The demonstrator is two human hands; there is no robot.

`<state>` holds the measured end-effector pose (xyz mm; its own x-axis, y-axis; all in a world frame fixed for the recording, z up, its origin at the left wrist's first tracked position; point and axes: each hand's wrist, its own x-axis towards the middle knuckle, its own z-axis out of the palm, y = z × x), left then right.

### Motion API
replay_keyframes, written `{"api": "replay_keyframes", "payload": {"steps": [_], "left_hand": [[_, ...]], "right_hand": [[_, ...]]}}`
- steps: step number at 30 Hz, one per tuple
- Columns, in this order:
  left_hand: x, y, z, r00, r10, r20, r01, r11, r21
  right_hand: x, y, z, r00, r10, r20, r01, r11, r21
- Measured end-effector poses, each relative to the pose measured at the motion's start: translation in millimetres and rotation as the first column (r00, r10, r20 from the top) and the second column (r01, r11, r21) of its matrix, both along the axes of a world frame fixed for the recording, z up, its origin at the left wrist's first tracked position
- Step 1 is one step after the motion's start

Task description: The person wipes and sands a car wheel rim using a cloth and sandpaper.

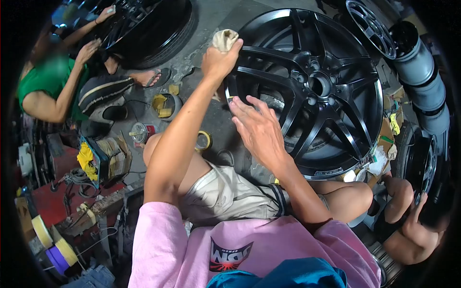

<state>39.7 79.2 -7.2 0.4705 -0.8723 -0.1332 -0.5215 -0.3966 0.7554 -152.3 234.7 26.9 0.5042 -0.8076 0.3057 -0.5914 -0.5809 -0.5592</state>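
Note:
A black multi-spoke car wheel rim (294,77) lies face up in front of me, its open centre bore and bolt holes visible. My left hand (220,61) is closed around a crumpled beige rag (224,40) at the rim's far left edge. Closer to me, my right hand (259,132) has its fingers stretched out, the tips at the rim's left edge. A small pale yellowish strip shows at those fingertips; I cannot make out what it is.
At left, a person in a green top (53,89) works at another dark wheel (158,38). A tub with yellow pieces (168,105), a lidded cup (139,132) and a tape roll (203,140) stand left of me. Stacked wheels (422,72) and another person's arm (413,230) are at right.

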Motion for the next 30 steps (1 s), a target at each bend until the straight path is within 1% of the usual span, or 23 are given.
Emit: {"api": "replay_keyframes", "payload": {"steps": [2,4,6,7,12,14,16,18,19,20,22,23,24,26,27,28,30], "left_hand": [[-13,-4,1,0.990,0.139,-0.003,-0.139,0.990,-0.018],[-14,-7,3,0.989,0.142,-0.038,-0.143,0.989,-0.042],[-15,-5,3,0.992,0.127,0.010,-0.127,0.992,-0.028],[-18,-2,7,0.990,0.138,-0.008,-0.139,0.989,-0.047],[-16,-2,7,0.990,0.121,-0.068,-0.123,0.992,-0.032],[-15,-4,3,0.993,0.111,-0.031,-0.113,0.992,-0.064],[-13,-7,-2,0.991,0.125,-0.049,-0.128,0.989,-0.075],[-7,-13,-16,0.988,0.066,-0.139,-0.071,0.997,-0.034],[-3,-17,-21,0.981,0.035,-0.188,-0.038,0.999,-0.014],[-3,-20,-25,0.981,0.028,-0.193,-0.033,0.999,-0.018],[3,-24,-25,0.980,-0.041,-0.195,0.041,0.999,-0.003],[11,-25,-22,0.958,-0.123,-0.258,0.141,0.989,0.051],[14,-24,-19,0.959,-0.122,-0.255,0.137,0.990,0.042],[14,-22,-18,0.926,-0.272,-0.260,0.246,0.961,-0.129],[18,-25,-16,0.902,-0.312,-0.298,0.311,0.949,-0.049],[20,-27,-19,0.901,-0.305,-0.309,0.306,0.951,-0.048],[20,-29,-23,0.876,-0.328,-0.354,0.323,0.943,-0.076]], "right_hand": [[-6,10,5,1.000,0.014,0.000,-0.014,1.000,0.023],[-19,31,9,1.000,0.023,-0.011,-0.022,0.997,0.073],[-18,28,9,0.999,0.041,-0.006,-0.041,0.995,0.088],[-18,28,10,0.999,0.038,0.003,-0.038,0.994,0.100],[0,-5,1,0.998,0.010,0.063,-0.018,0.992,0.122],[-10,16,5,0.999,0.003,0.041,-0.009,0.990,0.139],[-24,35,11,1.000,0.023,-0.013,-0.020,0.978,0.207],[-19,30,6,0.999,0.019,-0.027,-0.014,0.982,0.188],[-11,15,2,1.000,0.025,0.003,-0.025,0.993,0.115],[-2,-2,-2,0.999,0.035,0.033,-0.036,0.999,0.039],[19,-39,-9,0.995,0.031,0.093,-0.027,0.999,-0.044],[23,-39,-10,0.994,0.023,0.108,-0.020,0.999,-0.028],[26,-41,-10,0.992,0.015,0.124,-0.013,1.000,-0.016],[9,-8,-10,0.996,0.034,0.086,-0.037,0.999,0.033],[-2,10,-6,0.996,0.037,0.079,-0.048,0.990,0.132],[-3,10,-7,0.997,0.042,0.069,-0.052,0.989,0.137],[-5,18,-4,0.995,-0.018,0.100,0.003,0.989,0.145]]}}
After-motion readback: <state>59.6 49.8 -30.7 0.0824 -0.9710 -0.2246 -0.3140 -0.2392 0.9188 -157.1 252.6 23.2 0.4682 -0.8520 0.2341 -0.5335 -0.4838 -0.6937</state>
